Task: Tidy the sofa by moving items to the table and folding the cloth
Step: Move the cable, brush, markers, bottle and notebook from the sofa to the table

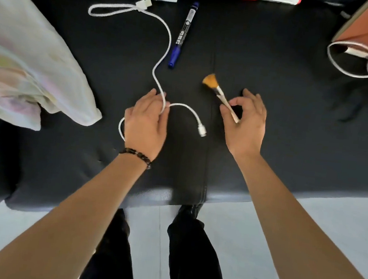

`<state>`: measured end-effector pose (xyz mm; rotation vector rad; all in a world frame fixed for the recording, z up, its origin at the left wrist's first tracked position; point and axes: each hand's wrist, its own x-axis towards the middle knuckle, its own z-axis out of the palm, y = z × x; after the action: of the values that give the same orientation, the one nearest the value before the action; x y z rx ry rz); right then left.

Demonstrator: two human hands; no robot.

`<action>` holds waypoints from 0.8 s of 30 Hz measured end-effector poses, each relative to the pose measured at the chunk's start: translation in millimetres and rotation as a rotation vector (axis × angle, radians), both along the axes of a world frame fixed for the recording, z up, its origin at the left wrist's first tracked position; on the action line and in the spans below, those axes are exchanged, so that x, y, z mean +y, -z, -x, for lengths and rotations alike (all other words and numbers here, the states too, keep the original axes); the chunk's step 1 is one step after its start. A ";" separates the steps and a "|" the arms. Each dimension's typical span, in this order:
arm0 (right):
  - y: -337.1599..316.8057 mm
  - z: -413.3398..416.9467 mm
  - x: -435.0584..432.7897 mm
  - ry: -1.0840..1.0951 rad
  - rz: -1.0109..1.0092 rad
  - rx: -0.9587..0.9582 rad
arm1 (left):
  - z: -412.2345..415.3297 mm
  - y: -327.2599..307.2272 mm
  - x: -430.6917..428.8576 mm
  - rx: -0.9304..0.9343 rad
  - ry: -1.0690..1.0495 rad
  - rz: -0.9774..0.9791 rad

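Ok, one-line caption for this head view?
Left hand gathers a white cable while right hand pinches a small brush on the black sofa.

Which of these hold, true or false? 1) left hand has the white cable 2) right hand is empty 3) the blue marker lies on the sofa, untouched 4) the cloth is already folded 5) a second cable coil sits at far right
1. The left hand grips the white cable. True.
2. The right hand is empty. False: it pinches the small brush by its handle.
3. The blue marker lies on the sofa, untouched. True.
4. The cloth is already folded. False: it lies crumpled at the left.
5. A second cable coil sits at far right. True.
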<state>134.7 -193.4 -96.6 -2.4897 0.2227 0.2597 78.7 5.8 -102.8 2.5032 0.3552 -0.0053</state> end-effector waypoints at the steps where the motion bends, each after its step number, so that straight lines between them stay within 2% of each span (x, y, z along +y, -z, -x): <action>1: -7.6 3.5 1.4 0.006 -0.028 0.011 | 1.2 -10.7 11.2 0.032 -0.052 0.108; 3: -25.9 10.4 7.2 0.072 -0.120 0.089 | 7.8 -32.1 31.4 0.096 -0.130 0.214; 6: -61.1 33.2 22.9 0.194 -0.339 0.228 | 32.4 -71.5 53.8 0.096 -0.130 0.112; 11: -158.4 91.4 47.9 0.249 -0.398 0.248 | 85.9 -166.9 66.4 0.134 -0.156 0.167; 14: -248.7 127.4 61.1 0.318 -0.423 0.214 | 110.5 -249.5 75.6 0.002 -0.038 0.081; 17: -340.6 164.9 65.2 0.367 -0.427 0.153 | 124.5 -339.5 85.6 -0.234 0.064 -0.030; 19: -396.6 191.7 63.1 0.418 -0.442 0.092 | 131.4 -394.0 87.8 -0.314 0.132 0.033; 24: -493.5 272.9 46.8 0.619 -0.473 -0.049 | 152.7 -491.3 72.3 -0.312 0.434 0.192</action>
<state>-138.2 -146.7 396.9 -1.8511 0.7909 -0.0130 -74.0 78.0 388.5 2.2938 -0.3042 0.1669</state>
